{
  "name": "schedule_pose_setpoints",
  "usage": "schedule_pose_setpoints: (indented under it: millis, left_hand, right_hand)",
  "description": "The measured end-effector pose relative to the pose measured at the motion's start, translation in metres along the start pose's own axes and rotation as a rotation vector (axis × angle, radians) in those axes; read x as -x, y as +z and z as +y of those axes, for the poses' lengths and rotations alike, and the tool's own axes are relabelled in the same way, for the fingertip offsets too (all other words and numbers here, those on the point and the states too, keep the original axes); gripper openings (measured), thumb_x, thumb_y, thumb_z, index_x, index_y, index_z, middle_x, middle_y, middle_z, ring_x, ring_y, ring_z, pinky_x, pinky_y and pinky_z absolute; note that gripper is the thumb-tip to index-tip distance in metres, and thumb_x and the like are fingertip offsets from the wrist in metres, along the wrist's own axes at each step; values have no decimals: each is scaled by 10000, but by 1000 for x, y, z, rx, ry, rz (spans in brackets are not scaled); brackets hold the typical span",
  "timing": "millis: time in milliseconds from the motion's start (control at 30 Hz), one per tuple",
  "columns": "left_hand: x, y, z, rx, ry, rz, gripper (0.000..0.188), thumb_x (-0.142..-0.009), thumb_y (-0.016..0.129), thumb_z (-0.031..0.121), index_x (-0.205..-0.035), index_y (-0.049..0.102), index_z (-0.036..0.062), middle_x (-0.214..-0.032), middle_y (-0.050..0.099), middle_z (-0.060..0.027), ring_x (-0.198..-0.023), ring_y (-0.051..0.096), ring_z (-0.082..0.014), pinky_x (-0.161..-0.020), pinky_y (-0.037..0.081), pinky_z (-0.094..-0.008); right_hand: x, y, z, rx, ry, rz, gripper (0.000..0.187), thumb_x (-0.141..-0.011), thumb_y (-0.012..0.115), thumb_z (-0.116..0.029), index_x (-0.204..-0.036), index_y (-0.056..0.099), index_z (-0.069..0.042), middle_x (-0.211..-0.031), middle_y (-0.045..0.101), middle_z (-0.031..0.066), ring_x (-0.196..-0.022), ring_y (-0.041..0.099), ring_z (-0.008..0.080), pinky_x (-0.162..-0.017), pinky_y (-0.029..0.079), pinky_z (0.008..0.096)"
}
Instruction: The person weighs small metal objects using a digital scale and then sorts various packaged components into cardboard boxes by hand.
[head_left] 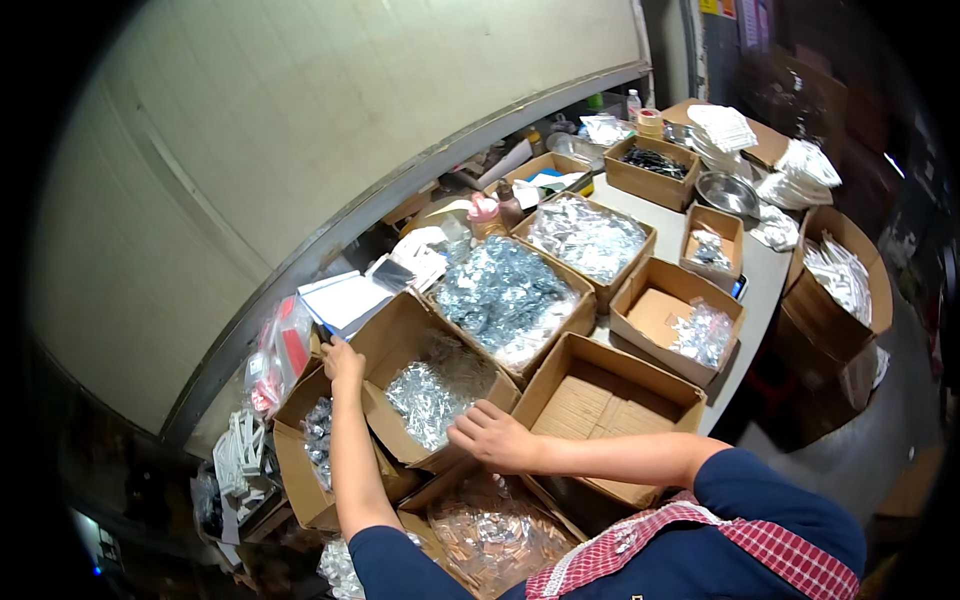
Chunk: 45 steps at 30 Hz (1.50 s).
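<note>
A tilted open cardboard box [390, 340] stands between my two hands, with small silvery packets [425, 400] heaped in its lower part. My left hand [343, 362] is closed at the box's left rim, its fingertips partly hidden. On the opposite side, my right hand [492, 436] has its fingers curled over the near right rim. Right below my right hand lies another box, holding clear bags of copper-coloured pieces [490, 530]. Under my left forearm, a further box [290, 440] holds dark grey bagged parts [318, 440].
Beyond stand boxes of bluish [505, 290] and clear bagged parts [590, 235]. A box with bare cardboard showing inside [600, 400] is at my right. Steel bowl [727, 193], white stacks [722, 128] and a box of black parts [655, 165] sit farther off. A pale wall [300, 130] rises at left.
</note>
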<state>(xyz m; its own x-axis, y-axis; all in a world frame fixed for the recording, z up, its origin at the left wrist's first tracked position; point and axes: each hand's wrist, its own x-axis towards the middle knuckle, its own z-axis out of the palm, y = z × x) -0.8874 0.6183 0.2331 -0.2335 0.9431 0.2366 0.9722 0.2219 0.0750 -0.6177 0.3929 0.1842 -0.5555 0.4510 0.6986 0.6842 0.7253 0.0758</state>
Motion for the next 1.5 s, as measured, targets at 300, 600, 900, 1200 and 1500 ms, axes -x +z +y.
schedule_pose_setpoints:
  millis: [300,600,900,1200,1500]
  left_hand:
    - [-26,-12,-21,-132,112,-221,460,-711,779,375,-1027,710,48,-1119,686,-153,-1076,645,-303,-888,518,-432]
    - [10,-9,-15,-56,389,-17,256,-774,694,271,-932,689,70,-941,696,-168,-935,661,-345,-805,513,-467]
    - [59,-84,-3,-10,591,157,124,-756,637,155,-799,622,40,-776,649,-151,-773,642,-353,-698,496,-464]
    - [154,-193,56,58,828,409,73,-729,627,43,-706,558,45,-665,579,-115,-643,594,-305,-594,464,-403]
    - [249,-216,104,-79,1013,557,122,-569,583,3,-662,537,68,-632,498,-56,-589,552,-220,-546,460,-320]
  right_hand:
    - [-10,3,-1,-102,53,-92,227,-713,585,-126,-934,561,-80,-860,552,58,-838,536,230,-798,405,362]
    - [-9,2,10,-241,61,-154,220,-647,619,-75,-857,554,-77,-832,542,73,-833,531,243,-768,405,355]
    - [41,-21,-7,-362,186,-152,254,-707,664,-116,-950,596,-79,-900,580,74,-922,563,267,-838,437,388]
    - [99,-27,4,-589,349,-288,457,-670,681,-20,-1120,642,-85,-1196,597,119,-1175,519,346,-983,431,450]
    - [100,-51,63,-1406,588,-324,684,-777,762,-308,-1362,498,-74,-1445,439,182,-1387,350,350,-1126,311,469]
